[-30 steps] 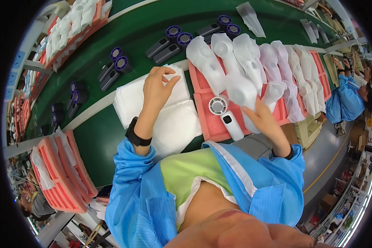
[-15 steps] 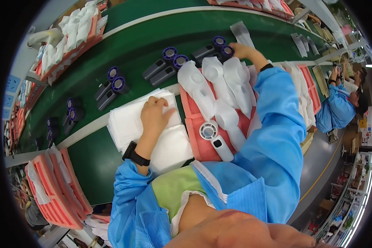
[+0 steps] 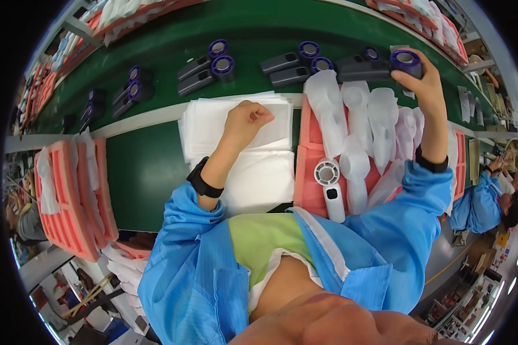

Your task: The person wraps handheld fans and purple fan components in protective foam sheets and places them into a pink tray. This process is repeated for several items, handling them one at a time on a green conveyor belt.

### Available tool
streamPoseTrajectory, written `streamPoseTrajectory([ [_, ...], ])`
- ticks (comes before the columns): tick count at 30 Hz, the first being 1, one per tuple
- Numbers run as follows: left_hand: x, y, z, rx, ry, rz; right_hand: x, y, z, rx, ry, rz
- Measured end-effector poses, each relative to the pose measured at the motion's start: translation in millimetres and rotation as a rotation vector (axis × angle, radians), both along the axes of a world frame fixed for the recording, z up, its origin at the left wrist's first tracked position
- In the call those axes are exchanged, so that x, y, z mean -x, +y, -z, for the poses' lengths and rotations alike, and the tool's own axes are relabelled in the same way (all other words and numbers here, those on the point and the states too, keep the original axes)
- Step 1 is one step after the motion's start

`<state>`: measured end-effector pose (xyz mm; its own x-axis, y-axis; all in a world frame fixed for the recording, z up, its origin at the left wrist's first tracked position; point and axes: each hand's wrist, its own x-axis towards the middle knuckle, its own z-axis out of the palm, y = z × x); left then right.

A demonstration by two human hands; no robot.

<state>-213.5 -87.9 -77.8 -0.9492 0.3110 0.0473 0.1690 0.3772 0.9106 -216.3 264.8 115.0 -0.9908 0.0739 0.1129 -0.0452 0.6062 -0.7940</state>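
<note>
Green conveyor belting (image 3: 155, 167) fills the upper frame, carrying dark handheld fans with purple ring heads in loose pairs. At centre lies a stack of white foam sheets (image 3: 253, 172), soft and matte, and to its right a pink moulded tray (image 3: 308, 190) packed with translucent bagged fans, one white fan (image 3: 330, 187) lying bare at its lower edge. The right hand (image 3: 423, 77), upper right, has its fingers wrapped around a dark purple-headed fan (image 3: 385, 66), lifted off the belt. The left hand (image 3: 246, 118) rests curled, pinching the top foam sheet. A firm hold on the fan's handle looks best; peel only one sheet.
</note>
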Motion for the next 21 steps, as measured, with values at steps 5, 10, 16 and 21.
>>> streamPoseTrajectory([
  [5,-7,-15,-18,-0.221,-0.123,-0.006,-33,-83,14,0.103,0.09,-0.258],
  [10,-22,-22,-61,-0.405,-0.162,0.055,-48,-132,36,0.054,0.173,-0.364],
  [16,-36,-11,-101,-0.805,-0.174,-0.031,-48,-164,50,-0.057,0.426,-0.508],
  [21,-37,1,-104,-0.984,-0.181,-0.05,-54,-176,61,-0.167,0.442,-0.426],
])
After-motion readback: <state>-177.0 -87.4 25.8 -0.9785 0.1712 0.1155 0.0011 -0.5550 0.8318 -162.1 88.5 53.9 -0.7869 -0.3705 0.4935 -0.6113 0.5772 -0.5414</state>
